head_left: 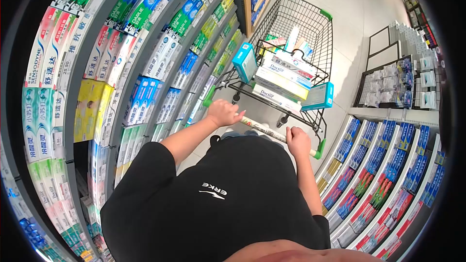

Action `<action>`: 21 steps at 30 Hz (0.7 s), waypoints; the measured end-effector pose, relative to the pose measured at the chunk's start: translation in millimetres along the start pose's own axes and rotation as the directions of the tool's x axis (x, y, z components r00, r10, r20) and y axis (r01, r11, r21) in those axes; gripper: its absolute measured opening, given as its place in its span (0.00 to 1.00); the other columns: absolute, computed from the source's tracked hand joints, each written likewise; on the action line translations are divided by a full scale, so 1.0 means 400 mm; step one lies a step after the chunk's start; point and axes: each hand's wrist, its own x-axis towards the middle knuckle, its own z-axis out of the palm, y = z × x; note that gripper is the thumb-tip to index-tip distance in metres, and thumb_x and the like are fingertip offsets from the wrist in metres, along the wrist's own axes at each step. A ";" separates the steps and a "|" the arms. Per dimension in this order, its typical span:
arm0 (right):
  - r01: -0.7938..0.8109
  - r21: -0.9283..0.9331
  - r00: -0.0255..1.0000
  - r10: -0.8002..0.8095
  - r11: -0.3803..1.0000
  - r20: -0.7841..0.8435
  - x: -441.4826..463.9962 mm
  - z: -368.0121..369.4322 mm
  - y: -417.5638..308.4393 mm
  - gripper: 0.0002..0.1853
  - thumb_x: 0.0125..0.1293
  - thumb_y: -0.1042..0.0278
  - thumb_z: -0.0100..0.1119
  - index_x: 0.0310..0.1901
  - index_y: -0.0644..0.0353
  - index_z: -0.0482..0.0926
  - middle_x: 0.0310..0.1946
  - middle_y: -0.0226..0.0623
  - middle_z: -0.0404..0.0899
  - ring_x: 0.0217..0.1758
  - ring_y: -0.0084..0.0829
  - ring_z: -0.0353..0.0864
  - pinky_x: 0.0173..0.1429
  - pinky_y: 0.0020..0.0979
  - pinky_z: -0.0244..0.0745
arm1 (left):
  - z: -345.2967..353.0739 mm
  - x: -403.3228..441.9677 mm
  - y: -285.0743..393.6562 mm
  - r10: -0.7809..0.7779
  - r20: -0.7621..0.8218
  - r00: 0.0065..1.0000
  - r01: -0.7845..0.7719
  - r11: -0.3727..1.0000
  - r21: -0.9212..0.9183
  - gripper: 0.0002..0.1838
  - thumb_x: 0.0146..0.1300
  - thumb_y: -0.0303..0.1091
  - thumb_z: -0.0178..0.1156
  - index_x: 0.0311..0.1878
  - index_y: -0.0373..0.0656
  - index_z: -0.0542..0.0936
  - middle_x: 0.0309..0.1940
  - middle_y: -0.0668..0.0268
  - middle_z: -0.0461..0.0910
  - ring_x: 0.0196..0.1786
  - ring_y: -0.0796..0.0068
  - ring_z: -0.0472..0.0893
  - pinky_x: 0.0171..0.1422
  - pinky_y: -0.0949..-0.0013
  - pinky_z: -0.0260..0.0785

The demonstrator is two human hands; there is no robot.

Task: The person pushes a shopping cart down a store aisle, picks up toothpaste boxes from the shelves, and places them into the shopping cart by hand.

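In front of me stands a black wire shopping cart [326, 43] with green corner pieces and a pale printed handle [263, 129]. My left hand [224, 113] is closed around the handle near its left end. My right hand [298, 140] grips the same handle toward the right end. At the near end of the cart lies a stack of toothpaste boxes [281, 77], some marked Doctor. One teal box [245, 62] stands left of the stack, and another teal box [318, 96] is on its right. More packages lie deeper in the basket, partly hidden.
Tall shelves of toothpaste [145, 63] curve along my left, close to the cart. On the right are lower shelves [383, 165] of packaged goods and a black wire rack [383, 85]. Pale floor tiles [347, 0] stretch ahead beyond the cart.
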 end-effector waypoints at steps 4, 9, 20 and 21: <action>0.006 0.002 1.000 -0.006 1.000 -0.008 0.039 -0.016 0.021 0.22 0.78 0.51 0.60 0.29 0.58 0.80 0.31 0.45 0.84 0.36 0.54 0.86 0.42 0.54 0.80 | 0.012 0.048 -0.006 0.037 -0.070 0.997 -0.036 0.999 0.011 0.24 0.68 0.54 0.66 0.19 0.53 0.78 0.15 0.66 0.80 0.22 0.59 0.82 0.34 0.56 0.73; 0.030 -0.009 0.999 -0.031 0.999 -0.016 0.102 -0.031 0.053 0.22 0.79 0.51 0.60 0.29 0.60 0.80 0.32 0.48 0.84 0.37 0.55 0.86 0.43 0.55 0.80 | 0.034 0.112 -0.013 0.049 -0.113 0.992 -0.041 0.997 0.071 0.22 0.68 0.52 0.65 0.20 0.53 0.77 0.16 0.66 0.80 0.24 0.61 0.83 0.35 0.57 0.72; 0.044 -0.038 0.998 -0.045 0.998 -0.042 0.270 -0.088 0.113 0.23 0.78 0.50 0.58 0.30 0.61 0.84 0.34 0.51 0.87 0.39 0.57 0.87 0.46 0.56 0.81 | 0.072 0.283 -0.031 0.068 -0.271 0.960 -0.042 0.994 0.101 0.21 0.68 0.50 0.64 0.20 0.53 0.78 0.17 0.66 0.80 0.24 0.59 0.83 0.35 0.56 0.74; 0.067 -0.045 0.996 -0.070 0.997 -0.057 0.292 -0.081 0.129 0.23 0.78 0.50 0.58 0.31 0.60 0.84 0.34 0.49 0.87 0.38 0.56 0.88 0.45 0.56 0.82 | 0.075 0.298 -0.036 0.056 -0.272 0.961 -0.026 0.993 0.113 0.21 0.68 0.50 0.64 0.20 0.53 0.78 0.17 0.66 0.80 0.24 0.59 0.83 0.35 0.56 0.74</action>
